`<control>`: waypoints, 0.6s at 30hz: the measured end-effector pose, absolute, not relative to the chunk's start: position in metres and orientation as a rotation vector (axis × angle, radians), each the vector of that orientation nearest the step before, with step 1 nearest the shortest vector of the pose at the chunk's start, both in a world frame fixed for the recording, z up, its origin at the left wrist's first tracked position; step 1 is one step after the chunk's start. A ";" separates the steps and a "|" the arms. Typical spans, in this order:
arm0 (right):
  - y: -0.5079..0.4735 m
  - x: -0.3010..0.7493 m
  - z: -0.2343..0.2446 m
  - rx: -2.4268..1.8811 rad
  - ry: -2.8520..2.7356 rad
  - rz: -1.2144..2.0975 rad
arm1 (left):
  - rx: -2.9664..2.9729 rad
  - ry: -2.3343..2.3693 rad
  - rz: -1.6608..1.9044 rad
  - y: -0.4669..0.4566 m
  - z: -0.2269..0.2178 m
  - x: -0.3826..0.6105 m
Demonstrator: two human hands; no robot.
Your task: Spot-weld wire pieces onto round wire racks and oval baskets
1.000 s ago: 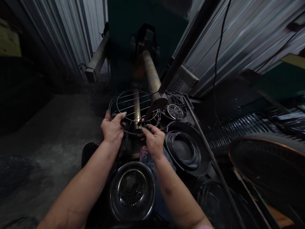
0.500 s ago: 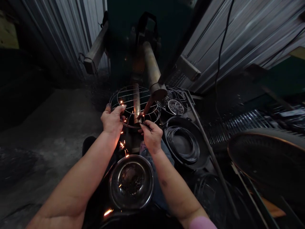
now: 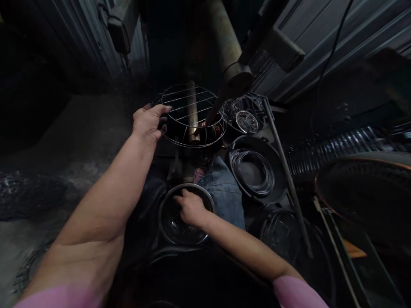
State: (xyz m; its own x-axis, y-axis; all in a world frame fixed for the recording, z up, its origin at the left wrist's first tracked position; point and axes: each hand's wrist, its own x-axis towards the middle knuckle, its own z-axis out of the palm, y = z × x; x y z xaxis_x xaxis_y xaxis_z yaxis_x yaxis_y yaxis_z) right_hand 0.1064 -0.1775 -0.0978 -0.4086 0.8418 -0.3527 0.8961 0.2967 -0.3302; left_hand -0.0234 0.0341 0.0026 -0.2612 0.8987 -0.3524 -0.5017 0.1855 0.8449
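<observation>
A round wire rack (image 3: pixel 186 115) with parallel bars and a lower ring surrounds a copper-coloured upright post (image 3: pixel 192 109). My left hand (image 3: pixel 148 122) grips the rack's left edge, thumb above and fingers curled underneath. From above, a thick metal arm (image 3: pixel 231 51) with a slanting rod comes down to meet the post's end. My right hand (image 3: pixel 191 207) is inside a shiny metal bowl (image 3: pixel 162 222) near my lap, fingers apart and reaching down. Small shiny bits show at the bowl's bottom; the fingertips are partly in shadow.
Right of my knee, a black basin (image 3: pixel 279 188) holds a coil of wire (image 3: pixel 269 179). Behind it are small round wire pieces (image 3: pixel 246 122). A long metal bar (image 3: pixel 285 171) slants past them. Farther right stands a large round dark tray (image 3: pixel 362 196).
My right hand has left the rack's near edge and moved down into the bowl. The sparks have gone. My left hand still holds the rack, and the view has shifted.
</observation>
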 end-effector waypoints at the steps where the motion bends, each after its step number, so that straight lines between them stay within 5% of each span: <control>1: -0.180 0.102 -0.103 1.565 2.414 -0.715 | 0.460 1.204 1.415 0.031 0.003 -0.023; 8: -0.183 0.112 -0.103 1.608 2.355 -0.802 | 0.452 1.136 1.517 0.011 0.001 -0.026; 15: -0.152 0.151 -0.039 2.162 2.547 -1.775 | 0.409 1.085 1.604 -0.013 -0.001 -0.019; 18: -0.127 0.150 -0.011 2.585 2.615 -1.928 | 0.395 1.053 1.610 -0.023 0.000 -0.012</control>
State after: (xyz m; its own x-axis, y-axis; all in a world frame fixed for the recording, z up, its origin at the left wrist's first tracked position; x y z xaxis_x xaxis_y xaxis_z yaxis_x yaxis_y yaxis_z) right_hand 0.1497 -0.1272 -0.0109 0.0622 0.9939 0.0906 0.2073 0.0759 -0.9753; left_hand -0.0124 -0.0226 0.0003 -0.3274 0.9063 -0.2673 -0.6081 0.0145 0.7937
